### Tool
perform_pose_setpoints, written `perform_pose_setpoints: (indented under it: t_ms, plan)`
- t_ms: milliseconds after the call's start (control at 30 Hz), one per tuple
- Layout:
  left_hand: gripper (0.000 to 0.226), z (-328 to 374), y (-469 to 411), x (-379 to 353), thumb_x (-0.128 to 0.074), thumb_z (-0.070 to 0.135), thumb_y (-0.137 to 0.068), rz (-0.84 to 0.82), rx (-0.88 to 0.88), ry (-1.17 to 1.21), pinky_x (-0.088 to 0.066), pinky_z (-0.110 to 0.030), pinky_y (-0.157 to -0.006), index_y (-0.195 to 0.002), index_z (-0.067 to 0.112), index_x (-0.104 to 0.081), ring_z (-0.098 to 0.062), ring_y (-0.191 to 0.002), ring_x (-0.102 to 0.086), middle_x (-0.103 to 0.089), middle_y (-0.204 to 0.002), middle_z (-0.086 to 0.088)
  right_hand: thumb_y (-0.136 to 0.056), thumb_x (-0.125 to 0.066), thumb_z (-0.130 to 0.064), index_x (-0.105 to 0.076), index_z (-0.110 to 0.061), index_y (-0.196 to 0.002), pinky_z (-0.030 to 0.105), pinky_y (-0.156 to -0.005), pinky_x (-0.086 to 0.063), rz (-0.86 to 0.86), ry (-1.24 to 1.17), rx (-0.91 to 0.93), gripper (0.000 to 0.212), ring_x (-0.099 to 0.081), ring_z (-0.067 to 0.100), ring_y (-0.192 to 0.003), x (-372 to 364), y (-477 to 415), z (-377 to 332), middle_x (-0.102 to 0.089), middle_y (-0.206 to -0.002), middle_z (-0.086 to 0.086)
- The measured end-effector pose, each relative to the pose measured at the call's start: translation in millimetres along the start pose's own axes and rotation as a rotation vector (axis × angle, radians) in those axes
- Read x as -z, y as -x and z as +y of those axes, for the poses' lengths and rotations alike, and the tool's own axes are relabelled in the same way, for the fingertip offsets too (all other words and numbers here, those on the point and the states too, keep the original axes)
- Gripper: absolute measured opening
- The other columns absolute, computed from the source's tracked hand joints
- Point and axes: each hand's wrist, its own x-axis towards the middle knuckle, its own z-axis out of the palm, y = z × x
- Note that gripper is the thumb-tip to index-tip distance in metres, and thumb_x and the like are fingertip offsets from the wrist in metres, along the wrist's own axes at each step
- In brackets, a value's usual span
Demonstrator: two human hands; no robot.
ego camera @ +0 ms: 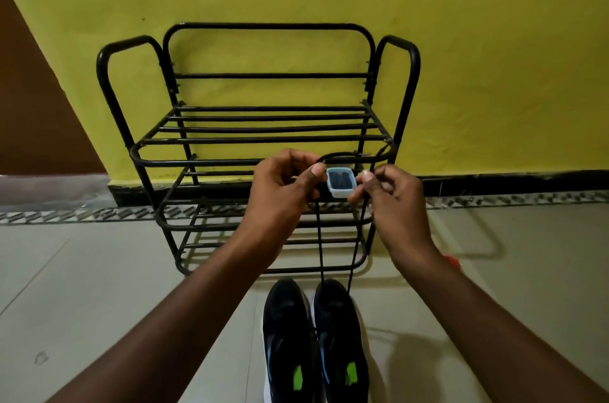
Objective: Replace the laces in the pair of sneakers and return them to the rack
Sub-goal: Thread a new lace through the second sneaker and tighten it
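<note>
Black lace (319,237) is held up in two taut strands, each pinched between thumb and fingertip, one by the left hand (283,195) and one by the right hand (393,196). The hands are set a little apart at shelf height. Both strands run down into the right-hand sneaker (339,330); the left-hand sneaker (285,330) lies touching it on the floor, just in front of the rack (263,139). A small blue-rimmed tub (341,183) is seen between the hands — what it rests on cannot be told. Risks judged: ends left uneven if one strand is drawn harder than the other; the shoe lifted or tipped by too strong an upward pull; an eyelet skipped, as the eyelets cannot be made out from here; the tub knocked by a knuckle — it sits close to both thumbs.
</note>
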Motion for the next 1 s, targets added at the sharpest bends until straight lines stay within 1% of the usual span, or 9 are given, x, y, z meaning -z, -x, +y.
perform_pose_setpoints:
  t_ms: [133, 233, 333, 600, 733, 800, 867, 933, 1000]
  plan:
    - [0.014, 5.4, -6.9, -1.6, -0.064, 0.017, -0.097, 0.023, -0.02, 0.037, -0.048, -0.017, -0.058, -0.108, 0.014, -0.071, -0.006, -0.074, -0.063, -0.074, -0.096, -0.004, -0.105, -0.052, -0.024, -0.066, -0.013, -0.088, 0.034, -0.066, -0.052, 0.005, 0.005, 0.03, 0.024, -0.069, 0.013, -0.067, -0.7, -6.0, -5.6, -0.075, -0.073, -0.001]
    - [0.012, 12.7, -10.5, -4.1, -0.065, 0.017, -0.097, 0.037, -0.027, 0.075, -0.047, -0.02, -0.058, -0.107, 0.015, -0.071, -0.01, -0.074, -0.062, -0.075, -0.094, -0.004, -0.104, -0.054, -0.024, -0.069, -0.016, -0.086, 0.029, -0.064, -0.046, 0.021, 0.011, 0.063, 0.025, -0.06, 0.001, -0.058, -0.7, -10.8, -9.7, -0.074, -0.073, -0.001]
    - [0.01, 20.1, -10.5, -8.3, -0.065, 0.017, -0.097, 0.048, -0.051, 0.094, -0.048, -0.017, -0.056, -0.106, 0.015, -0.068, -0.006, -0.073, -0.065, -0.077, -0.095, -0.002, -0.103, -0.055, -0.021, -0.07, -0.013, -0.083, 0.026, -0.064, -0.044, 0.014, 0.0, 0.07, 0.026, -0.06, -0.002, -0.059, -0.1, -13.3, -13.7, -0.073, -0.073, 0.0]
    - [0.012, 32.3, -9.3, -11.8, -0.066, 0.024, -0.096, 0.117, -0.102, 0.092, -0.048, -0.024, -0.059, -0.104, 0.016, -0.067, -0.01, -0.074, -0.066, -0.076, -0.098, 0.0, -0.104, -0.054, -0.02, -0.069, -0.012, -0.089, 0.03, -0.063, -0.047, -0.006, -0.003, 0.096, 0.022, -0.065, 0.005, -0.064, 0.7, -13.8, -18.1, -0.073, -0.072, -0.001]
    - [0.007, 33.2, -6.9, -12.9, -0.07, 0.027, -0.093, 0.138, -0.096, 0.083, -0.048, -0.022, -0.06, -0.097, 0.021, -0.068, -0.009, -0.079, -0.068, -0.073, -0.097, 0.0, -0.103, -0.055, -0.019, -0.07, -0.012, -0.091, 0.022, -0.063, -0.047, -0.026, 0.003, 0.121, 0.021, -0.066, 0.003, -0.065, 0.6, -11.5, -21.0, -0.072, -0.072, 0.0]
    - [0.006, 33.0, -6.5, -13.1, -0.07, 0.028, -0.093, 0.142, -0.096, 0.074, -0.049, -0.023, -0.065, -0.096, 0.022, -0.069, -0.007, -0.087, -0.069, -0.073, -0.097, 0.002, -0.103, -0.055, -0.021, -0.07, -0.013, -0.091, 0.022, -0.064, -0.047, -0.037, 0.013, 0.135, 0.021, -0.067, 0.004, -0.068, 1.0, -10.3, -22.0, -0.072, -0.073, -0.001]
    - [0.008, 31.1, -7.9, -12.4, -0.068, 0.026, -0.094, 0.142, -0.112, 0.059, -0.052, -0.025, -0.071, -0.097, 0.019, -0.07, -0.007, -0.092, -0.069, -0.072, -0.098, 0.001, -0.103, -0.056, -0.022, -0.071, -0.014, -0.09, 0.023, -0.064, -0.047, -0.045, 0.027, 0.154, 0.022, -0.067, 0.004, -0.068, 0.4, -9.4, -23.0, -0.072, -0.073, -0.003]
    - [0.013, 27.6, -9.5, -12.2, -0.064, 0.023, -0.098, 0.11, -0.117, 0.075, -0.056, -0.027, -0.075, -0.101, 0.011, -0.069, -0.014, -0.093, -0.071, -0.072, -0.096, -0.006, -0.103, -0.056, -0.022, -0.072, -0.015, -0.087, 0.023, -0.064, -0.049, -0.042, 0.05, 0.174, 0.023, -0.067, 0.006, -0.067, 0.1, -8.9, -21.0, -0.072, -0.072, -0.004]
    - [0.016, 22.8, -10.8, -10.8, -0.059, 0.02, -0.101, 0.07, -0.119, 0.112, -0.057, -0.027, -0.071, -0.103, 0.005, -0.066, -0.02, -0.087, -0.071, -0.071, -0.091, -0.01, -0.103, -0.056, -0.023, -0.072, -0.015, -0.082, 0.031, -0.065, -0.054, -0.037, 0.084, 0.2, 0.027, -0.068, 0.02, -0.068, -0.4, -7.7, -16.9, -0.071, -0.07, -0.001]
